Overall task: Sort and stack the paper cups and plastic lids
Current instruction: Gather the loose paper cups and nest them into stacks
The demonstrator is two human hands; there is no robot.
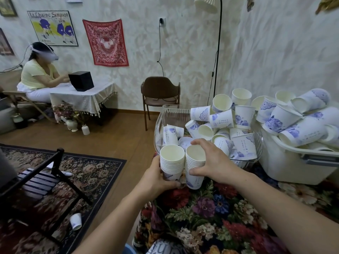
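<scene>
Two stacks of white paper cups with blue flower prints stand side by side in front of me. My left hand (pixel 157 182) grips the left stack (pixel 172 162) near its base. My right hand (pixel 211 160) holds the right stack (pixel 194 165), fingers over its rim and thumb on its side. Behind them a clear plastic bin (pixel 159 125) holds several loose cups (pixel 222 120) and a lid-like white disc (pixel 185 143). A white tub (pixel 293 162) at the right is heaped with more cups (pixel 300 131).
The floral tablecloth (pixel 220 217) covers the table under the bins. One cup (pixel 76 221) lies on the patterned rug (pixel 88 173) beside a black folding stand (pixel 42 176). A brown chair (pixel 159 96) and a floor lamp pole (pixel 217 61) stand behind. A person (pixel 38 74) sits far left.
</scene>
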